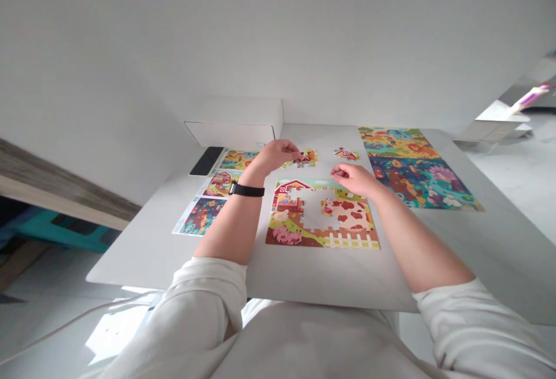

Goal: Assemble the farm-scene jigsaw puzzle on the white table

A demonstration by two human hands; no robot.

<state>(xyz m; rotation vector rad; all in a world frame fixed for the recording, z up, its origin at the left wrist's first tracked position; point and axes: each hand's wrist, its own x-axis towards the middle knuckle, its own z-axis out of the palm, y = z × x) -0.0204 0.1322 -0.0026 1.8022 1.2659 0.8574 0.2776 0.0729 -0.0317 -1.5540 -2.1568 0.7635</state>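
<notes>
A farm jigsaw puzzle [347, 240] lies partly assembled on the table before me, with a gap in its middle. Its joined pieces show a barn, a pig, a cow and a white fence. My left hand [280, 156], a black band on its wrist, is beyond the puzzle's top edge, fingers pinched on a loose puzzle piece [309, 159] among others there; the hand partly hides them. My right hand [354, 178] hovers by the puzzle's upper right corner, fingers curled together, no piece visible in them. Farther back lies another loose puzzle piece [346, 153] with red barn parts.
Two finished-looking picture panels [399, 142] lie at the right, one with jungle animals, one dark blue. On the left are a reference sheet [200, 217] with three small pictures and a black phone [207, 161]. A white box [234, 121] stands against the wall.
</notes>
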